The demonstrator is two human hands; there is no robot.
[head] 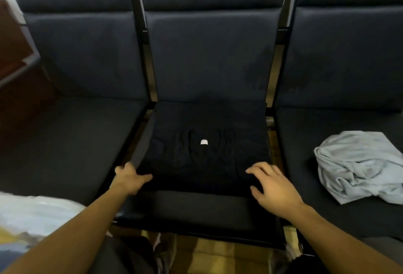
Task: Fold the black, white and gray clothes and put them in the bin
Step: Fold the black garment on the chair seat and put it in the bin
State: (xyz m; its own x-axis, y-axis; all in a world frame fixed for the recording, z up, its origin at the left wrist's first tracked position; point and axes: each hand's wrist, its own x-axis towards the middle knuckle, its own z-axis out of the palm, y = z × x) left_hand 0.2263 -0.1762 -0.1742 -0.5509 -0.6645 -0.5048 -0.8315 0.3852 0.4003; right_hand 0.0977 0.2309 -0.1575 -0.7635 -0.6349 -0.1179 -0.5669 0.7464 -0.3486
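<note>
A black shirt (209,153) lies spread flat on the middle seat, its small white neck label facing up near the centre. My left hand (129,177) grips the shirt's near left edge, fingers curled round the cloth. My right hand (274,183) rests on the near right part of the shirt with the fingers spread and lightly bent. A crumpled light gray garment (357,164) sits on the seat to the right. No bin is in view.
Three dark padded seats (65,143) stand side by side with black metal frames between them. A pale plastic-wrapped bundle (37,215) lies at the lower left. A brown wooden piece (13,40) stands at the far left. Yellowish floor shows below the seat front.
</note>
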